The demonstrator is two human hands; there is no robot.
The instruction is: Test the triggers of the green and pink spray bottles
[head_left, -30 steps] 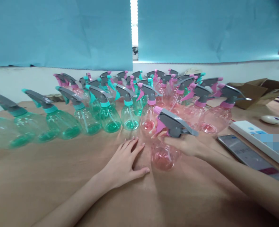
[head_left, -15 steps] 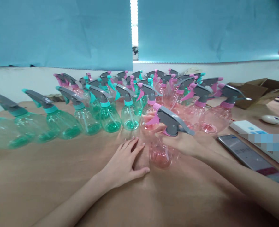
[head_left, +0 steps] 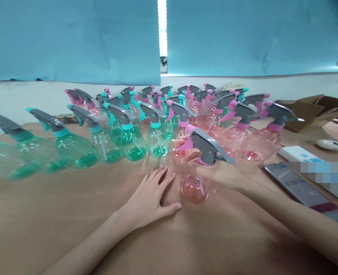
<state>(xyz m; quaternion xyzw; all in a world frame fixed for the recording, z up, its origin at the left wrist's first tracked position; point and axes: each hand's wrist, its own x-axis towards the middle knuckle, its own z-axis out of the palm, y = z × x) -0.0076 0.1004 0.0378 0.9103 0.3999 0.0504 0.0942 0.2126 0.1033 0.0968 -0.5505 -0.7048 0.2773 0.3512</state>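
Observation:
My right hand [head_left: 221, 172] is wrapped round the neck of a pink spray bottle [head_left: 194, 187] with a grey head and pink trigger [head_left: 206, 146]. The bottle stands upright on the brown table [head_left: 71, 221], just in front of the rows of other bottles. My left hand [head_left: 151, 198] lies flat on the table with fingers spread, just left of the bottle and holding nothing.
Behind stand several green spray bottles [head_left: 129, 143] on the left and pink ones [head_left: 257, 141] on the right. A phone [head_left: 295, 185] and a white box [head_left: 309, 162] lie at the right, with a cardboard box [head_left: 309, 110] beyond. Blue curtains [head_left: 71, 38] hang behind.
My right hand has shifted the pink bottle slightly left and away, toward the rows, and set it more upright. My left hand has stayed put.

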